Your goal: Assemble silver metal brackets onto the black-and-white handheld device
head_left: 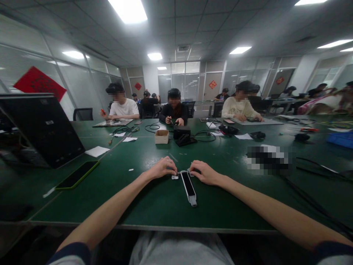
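A slim, long device (188, 184) with a black face and a pale grey rim lies on the green table, its narrow grey end toward me. My left hand (162, 168) is just left of its far end, thumb and fingers pinched on a small silvery piece (174, 177) with a hole in it. On the other side, my right hand (204, 172) has its fingertips closed on another small silvery piece (192, 174). Fingertips hide much of both pieces. Whether they are joined to the device, I cannot tell.
On the green table (132, 206) are a green-edged phone (78, 175), a black computer case (41, 127), a small cardboard box (161, 137), a black stand (184, 139), cables and papers. Several people sit across from me, working. A blue bin (340, 140) stands far right.
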{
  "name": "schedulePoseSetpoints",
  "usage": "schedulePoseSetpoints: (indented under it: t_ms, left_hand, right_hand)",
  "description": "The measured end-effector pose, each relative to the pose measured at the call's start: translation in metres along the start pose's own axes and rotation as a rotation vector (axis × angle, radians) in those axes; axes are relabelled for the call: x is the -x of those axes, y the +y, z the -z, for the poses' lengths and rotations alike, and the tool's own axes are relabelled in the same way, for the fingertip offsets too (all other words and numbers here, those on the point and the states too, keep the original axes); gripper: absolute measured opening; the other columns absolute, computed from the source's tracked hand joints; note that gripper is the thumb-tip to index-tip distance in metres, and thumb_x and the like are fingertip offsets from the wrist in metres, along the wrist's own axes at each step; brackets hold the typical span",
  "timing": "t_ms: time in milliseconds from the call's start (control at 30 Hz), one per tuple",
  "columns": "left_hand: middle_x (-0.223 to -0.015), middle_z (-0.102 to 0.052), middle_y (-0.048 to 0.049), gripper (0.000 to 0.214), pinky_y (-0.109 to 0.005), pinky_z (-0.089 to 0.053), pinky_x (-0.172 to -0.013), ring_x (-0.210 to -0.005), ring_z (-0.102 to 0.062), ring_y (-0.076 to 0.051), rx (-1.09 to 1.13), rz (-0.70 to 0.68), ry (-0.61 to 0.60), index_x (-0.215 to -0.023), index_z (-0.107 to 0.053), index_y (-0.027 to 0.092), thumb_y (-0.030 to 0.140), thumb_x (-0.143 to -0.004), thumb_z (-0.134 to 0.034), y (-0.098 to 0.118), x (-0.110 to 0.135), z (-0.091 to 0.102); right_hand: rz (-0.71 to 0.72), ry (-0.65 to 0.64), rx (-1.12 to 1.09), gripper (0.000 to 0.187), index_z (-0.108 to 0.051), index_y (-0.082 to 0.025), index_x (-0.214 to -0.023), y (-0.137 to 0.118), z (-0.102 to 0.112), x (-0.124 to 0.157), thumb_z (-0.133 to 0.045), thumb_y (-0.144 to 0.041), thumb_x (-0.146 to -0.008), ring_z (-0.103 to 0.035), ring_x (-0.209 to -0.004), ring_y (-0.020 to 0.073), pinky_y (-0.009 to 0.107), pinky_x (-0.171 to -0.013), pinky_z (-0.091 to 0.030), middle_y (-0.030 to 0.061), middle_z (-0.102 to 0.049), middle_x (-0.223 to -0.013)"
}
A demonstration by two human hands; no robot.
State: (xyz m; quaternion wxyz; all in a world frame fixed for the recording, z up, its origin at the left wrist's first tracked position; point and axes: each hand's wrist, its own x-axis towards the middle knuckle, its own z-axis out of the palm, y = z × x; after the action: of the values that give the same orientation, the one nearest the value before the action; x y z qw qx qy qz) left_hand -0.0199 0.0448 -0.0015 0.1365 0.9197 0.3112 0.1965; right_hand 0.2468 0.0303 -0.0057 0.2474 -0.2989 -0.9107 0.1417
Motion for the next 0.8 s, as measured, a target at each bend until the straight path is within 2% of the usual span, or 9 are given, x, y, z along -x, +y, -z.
schedulePoseSetpoints:
  t_ms: [133, 267, 467, 633, 800]
  left_hand:
    - [-0.092, -0.070, 0.0006, 0.008, -0.031, -0.031, -0.084, -0.093, -0.050, -0.017, -0.266, -0.118, 0.033, -0.088, -0.073, 0.026, 0.030, -0.087, -0.066, 0.010, 0.002, 0.007]
    - [-0.097, -0.069, -0.0011, 0.013, -0.032, -0.031, -0.082, -0.097, -0.049, -0.019, -0.528, -0.299, -0.016, -0.094, -0.069, 0.025, 0.020, -0.092, -0.057, 0.025, 0.003, 0.017]
    - [-0.096, -0.069, -0.0033, 0.012, -0.033, -0.032, -0.085, -0.098, -0.050, -0.020, -0.707, -0.427, -0.058, -0.094, -0.067, 0.021, 0.017, -0.093, -0.055, 0.038, 0.001, 0.024]
    - [-0.098, -0.068, -0.0049, 0.021, -0.034, -0.033, -0.088, -0.101, -0.050, -0.020, -0.703, -0.381, -0.102, -0.094, -0.067, 0.022, 0.015, -0.096, -0.047, 0.045, 0.001, 0.026]
    - [-0.093, -0.069, -0.0051, 0.019, -0.033, -0.034, -0.086, -0.094, -0.054, -0.019, -0.533, -0.215, -0.049, -0.091, -0.070, 0.022, 0.024, -0.095, -0.052, 0.039, 0.002, 0.022]
  right_hand:
    - [-0.016, -0.015, -0.007, 0.009, -0.062, -0.017, -0.088, 0.001, -0.001, 0.000, -0.054, -0.019, -0.090, -0.057, -0.087, 0.0184, 0.035, -0.080, -0.046, 0.0057, -0.061, -0.092]
    - [-0.026, -0.025, 0.000, 0.008, -0.062, -0.018, -0.090, 0.002, 0.000, 0.001, -0.054, -0.019, -0.090, -0.056, -0.088, 0.0183, 0.035, -0.081, -0.046, 0.0052, -0.060, -0.094]
    - [-0.008, -0.005, 0.024, 0.007, -0.061, -0.017, -0.087, 0.002, -0.001, 0.000, -0.055, -0.017, -0.090, -0.056, -0.087, 0.0180, 0.034, -0.080, -0.045, 0.0048, -0.060, -0.093]
    - [0.003, -0.004, 0.038, 0.007, -0.061, -0.017, -0.087, 0.002, -0.002, 0.000, -0.055, -0.017, -0.090, -0.056, -0.086, 0.0182, 0.034, -0.080, -0.045, 0.0050, -0.061, -0.092]
    - [-0.006, -0.014, 0.039, 0.007, -0.061, -0.017, -0.088, 0.002, -0.002, 0.001, -0.054, -0.019, -0.090, -0.056, -0.087, 0.0185, 0.035, -0.081, -0.045, 0.0056, -0.061, -0.093]
